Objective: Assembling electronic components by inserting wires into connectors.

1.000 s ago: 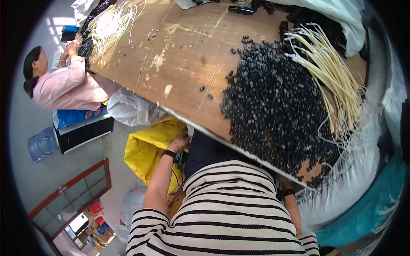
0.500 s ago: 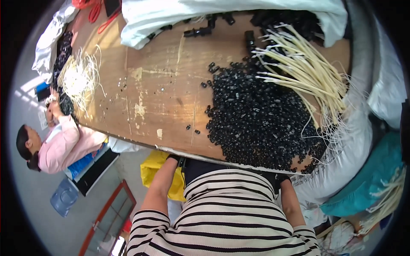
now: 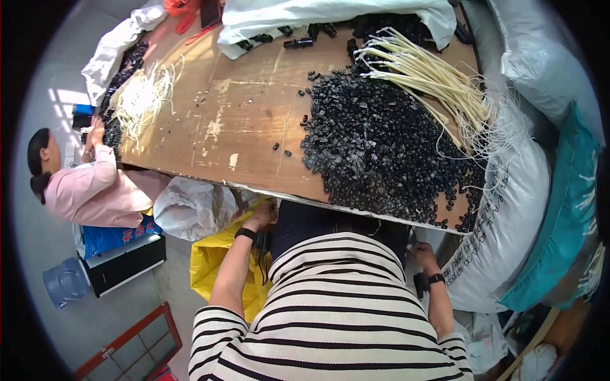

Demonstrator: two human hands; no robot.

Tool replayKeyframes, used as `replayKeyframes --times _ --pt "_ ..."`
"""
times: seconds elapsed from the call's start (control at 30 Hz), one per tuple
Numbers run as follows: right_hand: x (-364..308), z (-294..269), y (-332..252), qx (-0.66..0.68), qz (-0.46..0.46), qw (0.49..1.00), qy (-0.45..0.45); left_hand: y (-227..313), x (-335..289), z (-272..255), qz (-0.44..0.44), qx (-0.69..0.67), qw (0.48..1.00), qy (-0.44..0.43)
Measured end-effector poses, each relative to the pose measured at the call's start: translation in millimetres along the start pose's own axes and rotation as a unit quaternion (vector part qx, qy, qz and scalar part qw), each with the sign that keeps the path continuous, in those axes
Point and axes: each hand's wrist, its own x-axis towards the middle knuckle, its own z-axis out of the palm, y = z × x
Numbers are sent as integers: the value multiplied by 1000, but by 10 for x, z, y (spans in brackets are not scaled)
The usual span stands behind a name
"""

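My left hand [image 3: 261,216] is at the table's front edge, beside my dark trousers and above a yellow bag [image 3: 210,263]. Its fingertips are hidden, so its grip cannot be made out. Down by my right hip, below the front corner of the table [image 3: 248,130], is my right hand [image 3: 424,256]. Its fingers look curled in, and what they hold, if anything, is hidden. Each wrist wears a black band. On the tabletop in front of me spreads a big heap of small black plastic pieces [image 3: 368,143]. Cream tubes with thin white strands [image 3: 432,82] lie across its far right side.
A white sack [image 3: 502,235] and a teal sack [image 3: 559,209] bulge along the right side. White cloth [image 3: 330,16] covers the far edge, over larger black parts. At left a co-worker in a pink top [image 3: 82,187] sits by a pile of white strands [image 3: 143,105].
The view has shifted, so the table sits higher and more of the left floor shows. Both my hands, earlier mostly hidden below the table edge, now show at my sides.
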Motion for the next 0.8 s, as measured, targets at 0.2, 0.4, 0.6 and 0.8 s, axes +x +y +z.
replayKeyframes --times 0.2,0.4,0.6,0.8 --pt "-365 -477 280 -404 35 912 61 571 -709 -357 98 49 976 189" --pt "-762 -111 -375 -505 71 855 93 1730 -1450 -731 313 -127 907 251" --pt "-1136 26 -1415 -460 -164 865 116 1999 -1002 -1100 316 83 812 484" --pt "-1466 -105 -3061 -142 -266 945 -129 2490 -807 -1531 444 -9 845 298"
